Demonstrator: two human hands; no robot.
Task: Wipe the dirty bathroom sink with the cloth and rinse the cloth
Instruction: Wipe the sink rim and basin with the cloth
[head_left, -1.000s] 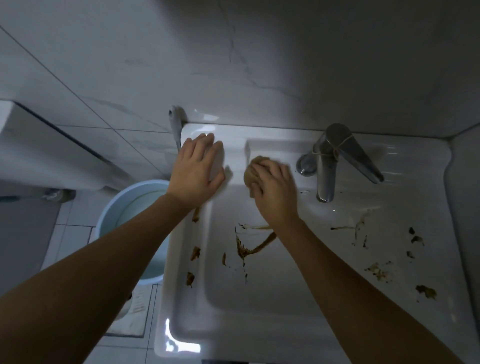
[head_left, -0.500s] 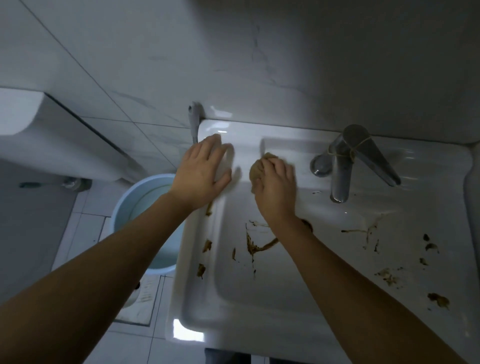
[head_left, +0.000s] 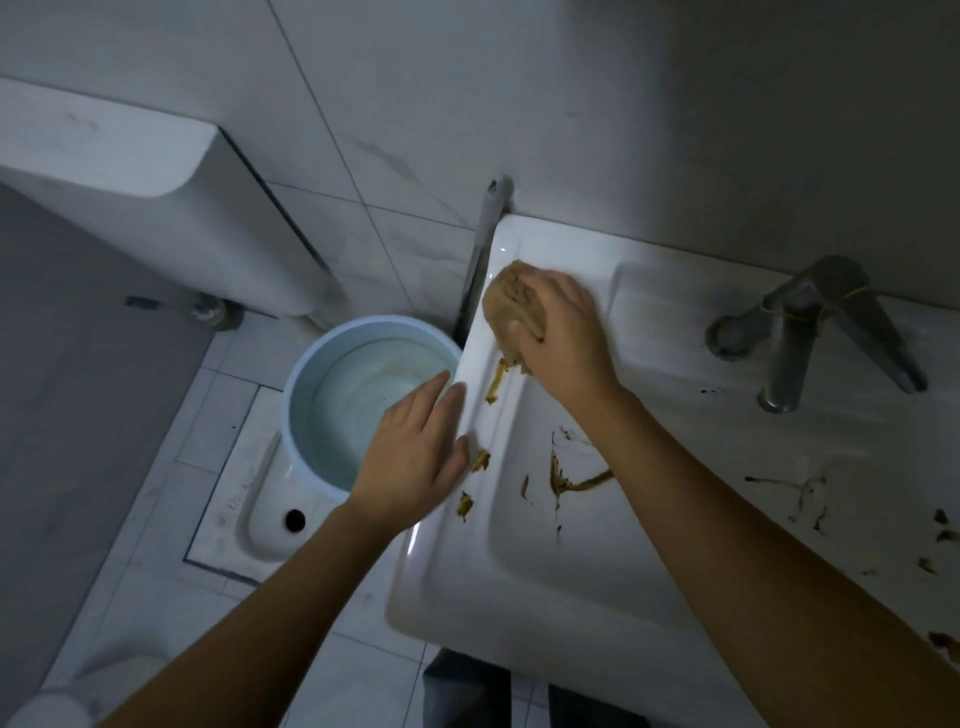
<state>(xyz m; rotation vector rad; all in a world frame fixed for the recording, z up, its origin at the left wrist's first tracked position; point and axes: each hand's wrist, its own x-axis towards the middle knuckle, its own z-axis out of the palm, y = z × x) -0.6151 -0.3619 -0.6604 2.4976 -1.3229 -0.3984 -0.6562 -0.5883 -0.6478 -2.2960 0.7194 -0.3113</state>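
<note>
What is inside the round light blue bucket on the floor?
The round light blue bucket holds clear-looking water and nothing else visible. The left hand covers its near right part, so anything there is hidden.

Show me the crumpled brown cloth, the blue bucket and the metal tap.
Crumpled brown cloth (head_left: 511, 296), head view, exposed upper bunch.
Round blue bucket (head_left: 311, 364), head view, left rim.
Grey metal tap (head_left: 789, 332), head view, upright body.

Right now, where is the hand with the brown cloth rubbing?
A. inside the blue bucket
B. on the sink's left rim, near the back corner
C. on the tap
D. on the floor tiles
B: the right hand presses the cloth on the sink at its left rim, just above a brown streak, well away from the tap and above the bucket.
</note>
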